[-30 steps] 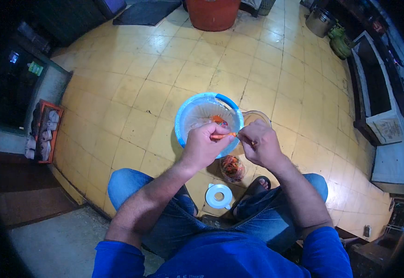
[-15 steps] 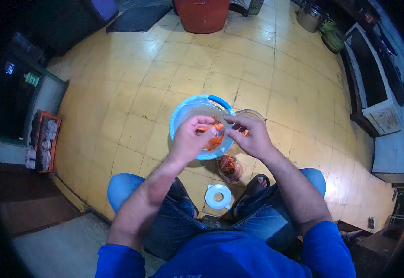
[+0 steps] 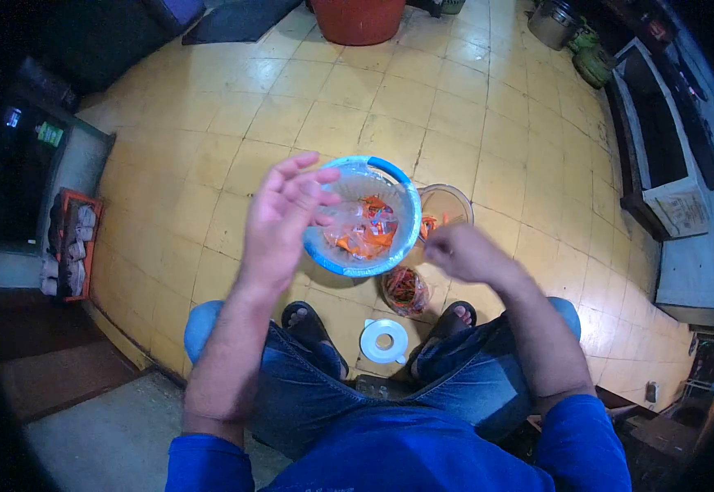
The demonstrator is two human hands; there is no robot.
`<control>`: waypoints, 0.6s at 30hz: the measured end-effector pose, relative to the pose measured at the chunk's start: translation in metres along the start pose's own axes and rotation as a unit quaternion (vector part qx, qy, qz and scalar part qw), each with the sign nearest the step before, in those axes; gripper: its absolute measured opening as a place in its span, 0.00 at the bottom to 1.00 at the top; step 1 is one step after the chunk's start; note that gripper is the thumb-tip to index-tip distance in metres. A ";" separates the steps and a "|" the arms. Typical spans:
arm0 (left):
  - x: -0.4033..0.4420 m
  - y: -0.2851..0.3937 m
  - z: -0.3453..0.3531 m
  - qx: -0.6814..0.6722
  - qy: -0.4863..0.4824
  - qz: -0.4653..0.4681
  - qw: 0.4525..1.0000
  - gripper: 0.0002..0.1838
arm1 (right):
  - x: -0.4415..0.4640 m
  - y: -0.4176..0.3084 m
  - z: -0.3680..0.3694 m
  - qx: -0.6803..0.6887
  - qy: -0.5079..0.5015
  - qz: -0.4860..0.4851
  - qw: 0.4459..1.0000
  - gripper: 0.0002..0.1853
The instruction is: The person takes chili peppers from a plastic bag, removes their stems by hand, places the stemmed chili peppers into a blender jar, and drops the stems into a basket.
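My left hand (image 3: 291, 205) is raised over the left rim of a blue-rimmed bucket (image 3: 413, 234), its fingers apart and nothing held in them. Inside the bucket lie clear plastic and orange-red pieces (image 3: 369, 238). My right hand (image 3: 468, 252) is to the right of the bucket, at the near edge of a clear round bowl (image 3: 465, 205). Its fingers are curled in and slightly blurred; what they hold, if anything, is hidden. Orange pieces (image 3: 428, 225) show in the bowl. Below the bucket stands a clear container (image 3: 406, 291) filled with thin red-orange pieces, perhaps chillies.
A white ring-shaped lid (image 3: 384, 341) lies on the tiled floor between my sandalled feet. A large red tub (image 3: 359, 20) stands at the far side. An orange rack (image 3: 78, 246) is at the left, and a white cabinet (image 3: 673, 148) at the right.
My left hand has let go of an orange piece, opened, and moved up and left from the bucket. My right hand has moved right and down, from the bucket to the bowl.
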State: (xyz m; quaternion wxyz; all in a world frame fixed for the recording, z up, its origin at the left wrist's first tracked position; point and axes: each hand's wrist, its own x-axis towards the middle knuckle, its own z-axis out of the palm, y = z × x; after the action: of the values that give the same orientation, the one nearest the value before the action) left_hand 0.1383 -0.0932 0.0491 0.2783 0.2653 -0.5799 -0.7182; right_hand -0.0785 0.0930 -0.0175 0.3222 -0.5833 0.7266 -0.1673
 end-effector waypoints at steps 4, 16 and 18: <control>0.003 0.014 -0.010 -0.059 0.048 0.025 0.997 0.19 | 0.028 0.037 0.128 -0.087 -0.275 0.028 0.957 0.12; 0.005 0.007 -0.035 -0.042 0.149 0.015 0.988 0.16 | 0.136 0.103 0.263 -0.003 0.050 0.164 0.985 0.27; 0.010 0.005 -0.036 -0.047 0.150 0.017 0.987 0.16 | 0.138 0.102 0.262 -0.009 0.050 0.153 0.987 0.27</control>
State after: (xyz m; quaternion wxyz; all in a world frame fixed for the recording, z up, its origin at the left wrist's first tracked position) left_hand 0.1569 -0.1252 0.0469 0.3866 0.3470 -0.5019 -0.6915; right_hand 0.0043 0.0222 -0.3108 0.3014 -0.4594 0.8240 -0.1384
